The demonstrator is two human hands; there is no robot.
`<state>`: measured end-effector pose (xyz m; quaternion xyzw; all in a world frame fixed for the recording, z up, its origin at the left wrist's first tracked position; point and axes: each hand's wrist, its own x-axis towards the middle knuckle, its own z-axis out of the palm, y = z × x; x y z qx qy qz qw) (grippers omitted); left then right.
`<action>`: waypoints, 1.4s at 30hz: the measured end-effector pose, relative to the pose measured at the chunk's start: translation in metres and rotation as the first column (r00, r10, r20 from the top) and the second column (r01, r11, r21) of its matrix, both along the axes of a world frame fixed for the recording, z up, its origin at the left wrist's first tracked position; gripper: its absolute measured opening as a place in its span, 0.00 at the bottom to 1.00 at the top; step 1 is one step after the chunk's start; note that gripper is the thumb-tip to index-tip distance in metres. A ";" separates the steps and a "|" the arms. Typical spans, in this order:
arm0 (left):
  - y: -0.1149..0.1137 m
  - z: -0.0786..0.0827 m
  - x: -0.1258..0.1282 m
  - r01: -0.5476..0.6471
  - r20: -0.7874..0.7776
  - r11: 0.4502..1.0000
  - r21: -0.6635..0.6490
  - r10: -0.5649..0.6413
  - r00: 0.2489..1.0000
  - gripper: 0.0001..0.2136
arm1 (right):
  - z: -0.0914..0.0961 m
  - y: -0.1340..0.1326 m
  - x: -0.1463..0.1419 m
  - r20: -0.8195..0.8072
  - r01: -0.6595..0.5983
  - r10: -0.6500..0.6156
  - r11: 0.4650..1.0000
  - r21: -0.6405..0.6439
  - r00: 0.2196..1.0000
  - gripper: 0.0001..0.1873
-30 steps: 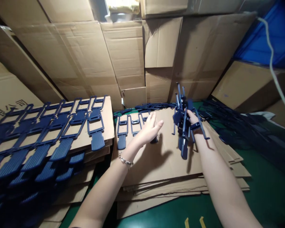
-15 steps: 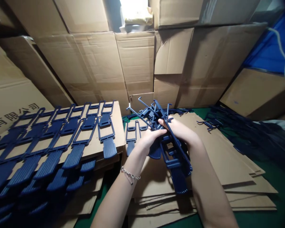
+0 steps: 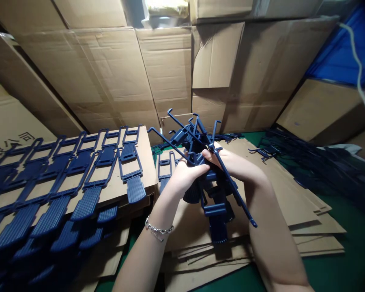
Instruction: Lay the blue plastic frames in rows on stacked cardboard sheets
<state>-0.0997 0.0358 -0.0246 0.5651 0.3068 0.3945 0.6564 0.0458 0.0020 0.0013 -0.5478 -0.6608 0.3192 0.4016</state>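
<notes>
Both hands meet in the middle of the view around a tangle of dark blue plastic frame parts [image 3: 215,209]. My left hand [image 3: 187,172] is closed on the near left side of the bunch, its thumb stretched across the top. My right hand [image 3: 223,158] grips the right side, with its thumb on the parts and its other fingers mostly hidden behind them. Thin hooked rods stick up and out of the bunch, and a ribbed flat end hangs below. How the parts join is hidden by the hands.
Rows of similar blue frames [image 3: 130,162] lie on stacked cardboard [image 3: 146,142] at the left. More cardboard sheets [image 3: 280,202] lie beneath my hands on a green surface [image 3: 328,271]. A loose blue part [image 3: 267,151] and a dark heap [image 3: 322,174] are at the right. Cardboard boxes [image 3: 109,77] wall the back.
The held bunch has turned: a long rod on its right now swings out lower right, and the hooked rods reach higher. Both hands keep their hold. The view has shifted slightly.
</notes>
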 end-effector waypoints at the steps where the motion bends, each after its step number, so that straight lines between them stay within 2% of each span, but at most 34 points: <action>1: -0.001 0.002 -0.002 -0.010 -0.003 0.999 0.041 0.010 1.000 0.17 | 0.001 -0.002 0.000 0.008 -0.025 0.025 1.000 0.011 1.000 0.20; 4: -0.002 0.005 -0.006 -0.049 -0.020 0.984 0.169 0.053 0.998 0.16 | 0.003 -0.007 -0.003 -0.016 -0.092 0.093 0.995 0.043 0.996 0.22; 6: -0.002 0.005 -0.006 -0.083 -0.028 0.977 0.197 0.091 0.995 0.17 | 0.004 -0.007 -0.006 -0.075 -0.082 0.086 0.995 0.059 0.993 0.24; 9: 0.000 0.002 -0.001 -0.096 0.002 0.987 0.130 0.097 0.995 0.16 | 0.000 -0.001 -0.010 -0.158 0.045 -0.033 0.996 0.074 0.987 0.29; 12: 0.000 0.000 0.003 -0.108 0.004 0.994 0.019 0.108 0.994 0.14 | -0.006 0.007 -0.007 -0.274 0.225 -0.161 0.949 0.222 0.948 0.31; 14: 0.000 -0.002 0.004 -0.098 -0.029 0.994 -0.044 0.097 0.995 0.12 | -0.006 0.009 0.000 -0.332 0.326 -0.215 0.887 0.328 0.918 0.26; 17: 0.001 -0.005 0.004 -0.057 -0.024 0.995 -0.078 0.055 0.998 0.11 | -0.003 0.007 0.017 -0.366 0.411 -0.277 0.837 0.362 0.888 0.16; 21: 0.002 -0.005 0.003 -0.063 0.048 0.991 -0.118 0.069 0.996 0.12 | 0.000 -0.002 0.045 -0.398 0.571 -0.444 0.764 0.300 0.803 0.11; 23: 0.002 -0.001 0.001 -0.101 0.084 0.985 -0.143 0.114 0.990 0.12 | -0.003 -0.007 0.061 -0.327 0.630 -0.553 0.745 0.217 0.766 0.12; 26: 0.001 0.009 -0.005 -0.241 0.155 0.959 -0.151 0.264 0.952 0.13 | -0.011 -0.013 0.084 -0.156 0.667 -0.655 0.745 0.029 0.739 0.18; 28: -0.001 0.017 -0.010 -0.343 0.211 0.927 -0.153 0.369 0.905 0.12 | -0.018 -0.013 0.095 -0.083 0.701 -0.704 0.710 -0.066 0.705 0.22; 30: -0.002 0.024 -0.015 -0.424 0.247 0.892 -0.156 0.451 0.858 0.11 | -0.025 -0.010 0.103 -0.035 0.743 -0.749 0.661 -0.108 0.662 0.23; 32: -0.004 0.030 -0.020 -0.470 0.283 0.871 -0.141 0.491 0.824 0.09 | -0.031 -0.005 0.107 0.007 0.757 -0.763 0.641 -0.127 0.646 0.20; 34: -0.005 0.035 -0.024 -0.509 0.352 0.853 -0.118 0.515 0.781 0.06 | -0.033 -0.002 0.109 0.047 0.742 -0.743 0.658 -0.131 0.667 0.17; 36: -0.005 0.042 -0.028 -0.553 0.425 0.823 -0.132 0.551 0.719 0.03 | -0.033 -0.001 0.109 0.118 0.709 -0.699 0.698 -0.102 0.705 0.16; 40: 0.001 0.053 -0.038 -0.646 0.505 0.735 -0.207 0.645 0.573 0.03 | -0.031 -0.001 0.103 0.350 0.640 -0.602 0.768 0.008 0.718 0.14; 42: 0.005 0.056 -0.044 -0.700 0.523 0.676 -0.228 0.692 0.498 0.03 | -0.029 0.001 0.098 0.381 0.593 -0.561 0.804 0.042 0.735 0.14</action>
